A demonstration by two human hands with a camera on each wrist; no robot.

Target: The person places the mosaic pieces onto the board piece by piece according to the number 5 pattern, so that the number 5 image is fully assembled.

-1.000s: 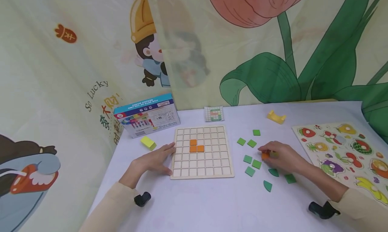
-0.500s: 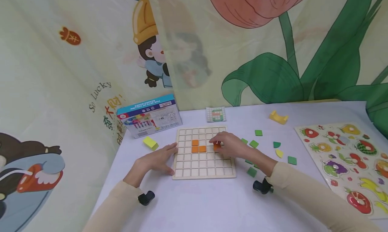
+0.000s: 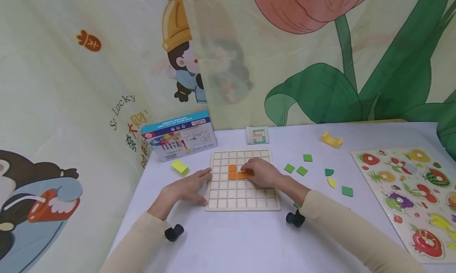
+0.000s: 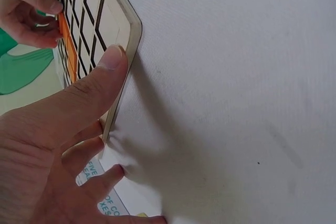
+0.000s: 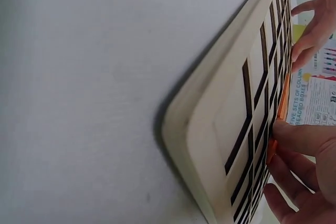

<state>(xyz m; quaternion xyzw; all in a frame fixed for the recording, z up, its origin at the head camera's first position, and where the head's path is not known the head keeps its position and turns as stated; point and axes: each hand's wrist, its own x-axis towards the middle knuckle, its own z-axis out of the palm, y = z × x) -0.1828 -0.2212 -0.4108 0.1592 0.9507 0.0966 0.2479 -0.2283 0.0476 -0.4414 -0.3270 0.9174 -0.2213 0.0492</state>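
A wooden grid board (image 3: 228, 203) lies flat on the table. My left hand (image 3: 188, 187) is spread along its left edge; in the left wrist view the thumb (image 4: 100, 85) lies against the rim. My right hand (image 3: 264, 174) is over the middle of the board and pinches a small orange square tile (image 5: 271, 150) between thumb and fingers, low at the grid. Left of that tile, an L of orange tiles (image 3: 232, 175) sits in the cells. The other cells in view are bare, and part of the grid is hidden under my right hand.
Green square tiles (image 3: 302, 170), a green quarter-round (image 3: 329, 172) and a yellow piece (image 3: 332, 182) lie right of the board. Behind it are a pattern card (image 3: 257, 135) and a box (image 3: 181, 140). A yellow block (image 3: 180, 168), a yellow holder (image 3: 332, 140) and a fruit sheet (image 3: 402, 221) lie around.
My right hand has carried the orange tile left from among the loose pieces onto the board, beside the other orange tiles. My left hand has stayed at the board's left edge.
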